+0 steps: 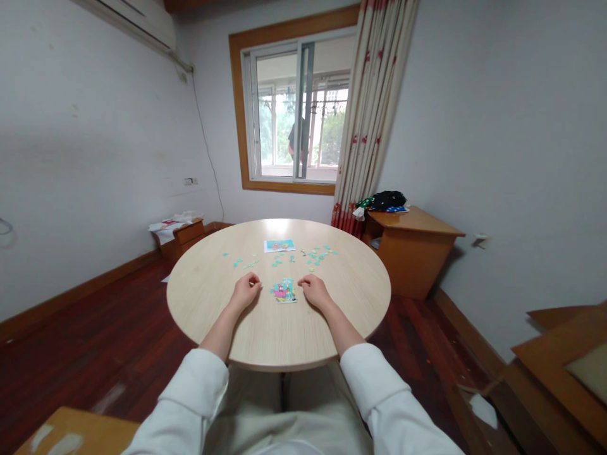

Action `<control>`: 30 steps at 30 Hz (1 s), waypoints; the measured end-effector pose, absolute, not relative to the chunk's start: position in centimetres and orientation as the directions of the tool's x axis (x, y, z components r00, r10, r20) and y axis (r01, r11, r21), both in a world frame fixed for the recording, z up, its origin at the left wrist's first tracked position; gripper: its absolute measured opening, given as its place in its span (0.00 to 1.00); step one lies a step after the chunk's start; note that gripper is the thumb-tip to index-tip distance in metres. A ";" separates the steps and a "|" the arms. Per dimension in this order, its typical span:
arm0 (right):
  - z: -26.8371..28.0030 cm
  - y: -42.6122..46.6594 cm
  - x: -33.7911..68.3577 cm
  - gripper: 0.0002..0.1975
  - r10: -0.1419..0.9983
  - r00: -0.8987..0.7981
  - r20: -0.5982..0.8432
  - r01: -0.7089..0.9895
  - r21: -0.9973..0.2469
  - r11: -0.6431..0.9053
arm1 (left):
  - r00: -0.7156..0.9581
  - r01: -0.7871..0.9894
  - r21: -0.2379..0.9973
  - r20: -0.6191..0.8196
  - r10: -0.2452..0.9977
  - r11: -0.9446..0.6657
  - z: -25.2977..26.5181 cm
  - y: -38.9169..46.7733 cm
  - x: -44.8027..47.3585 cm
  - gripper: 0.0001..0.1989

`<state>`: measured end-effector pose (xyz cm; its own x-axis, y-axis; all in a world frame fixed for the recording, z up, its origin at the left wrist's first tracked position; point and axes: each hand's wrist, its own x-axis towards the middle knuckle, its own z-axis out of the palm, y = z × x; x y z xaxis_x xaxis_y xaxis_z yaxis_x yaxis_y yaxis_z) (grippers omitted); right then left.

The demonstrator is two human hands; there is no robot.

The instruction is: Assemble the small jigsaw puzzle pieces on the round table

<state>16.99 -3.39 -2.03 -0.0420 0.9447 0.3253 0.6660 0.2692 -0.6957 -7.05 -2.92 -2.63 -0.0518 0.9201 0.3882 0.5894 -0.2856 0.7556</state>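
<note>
A partly joined jigsaw puzzle (pixel 284 291), pink and turquoise, lies on the round table between my hands. To its left, my left hand (pixel 246 291) rests with thumb and fingers pinched; the pale edge of a small puzzle piece shows at the fingertips. My right hand (pixel 314 291) lies just right of the puzzle, fingers curled and closed. Whatever its fingertips hold, if anything, is too small to make out. Loose turquoise puzzle pieces (pixel 320 254) are scattered beyond my hands. Behind them is a printed picture sheet (pixel 279 245) in turquoise and pink.
The round pale wood table (pixel 203 291) stands in front of me. A wooden desk (pixel 408 246) with cloth items on it stands to the right. Low drawers (pixel 190 232) with papers are at the back left. Someone, a person (pixel 298 140), is beyond the window.
</note>
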 end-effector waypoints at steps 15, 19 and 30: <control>-1.8 -3.6 17.0 0.13 0.952 -0.040 0.304 0.659 -0.708 0.254 | -0.181 0.283 0.915 0.346 0.921 -0.288 -2.8 -2.3 -7.2 0.11; -1.7 -3.6 17.0 0.13 0.952 -0.040 0.302 0.667 -0.701 0.251 | -0.199 0.161 0.951 0.292 0.936 -0.263 -2.6 -2.3 -7.0 0.16; -1.7 -3.5 17.0 0.13 0.952 -0.047 0.302 0.678 -0.691 0.252 | -0.228 0.138 0.939 0.340 0.912 -0.316 -2.2 -2.6 -6.9 0.17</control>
